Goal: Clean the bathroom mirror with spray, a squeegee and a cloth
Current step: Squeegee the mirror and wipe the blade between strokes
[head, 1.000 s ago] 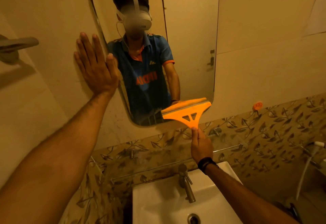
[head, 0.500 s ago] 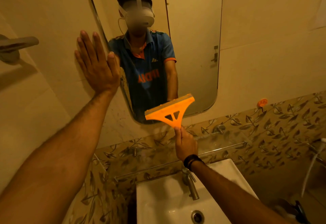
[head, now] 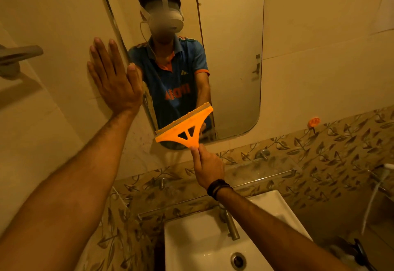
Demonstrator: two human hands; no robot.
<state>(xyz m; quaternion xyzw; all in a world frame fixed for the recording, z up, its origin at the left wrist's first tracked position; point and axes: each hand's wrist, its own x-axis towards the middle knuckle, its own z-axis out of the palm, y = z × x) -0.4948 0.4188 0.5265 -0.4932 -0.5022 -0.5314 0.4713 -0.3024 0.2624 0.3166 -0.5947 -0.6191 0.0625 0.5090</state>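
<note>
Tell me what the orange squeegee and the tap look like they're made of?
The squeegee looks like moulded matt plastic: uniform bright orange, with cut-out openings in the frame. Its wiping edge appears paler, maybe rubber or sponge. The tap looks like brushed metal, grey with a dull sheen.

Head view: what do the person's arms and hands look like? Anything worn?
Both forearms are bare, with no sleeves in direct view and no gloves. The left hand has no rings or bands that show. The right hand has a dark band at the wrist, made of several thin strands or cords. No cables or markings show on either arm.
</note>
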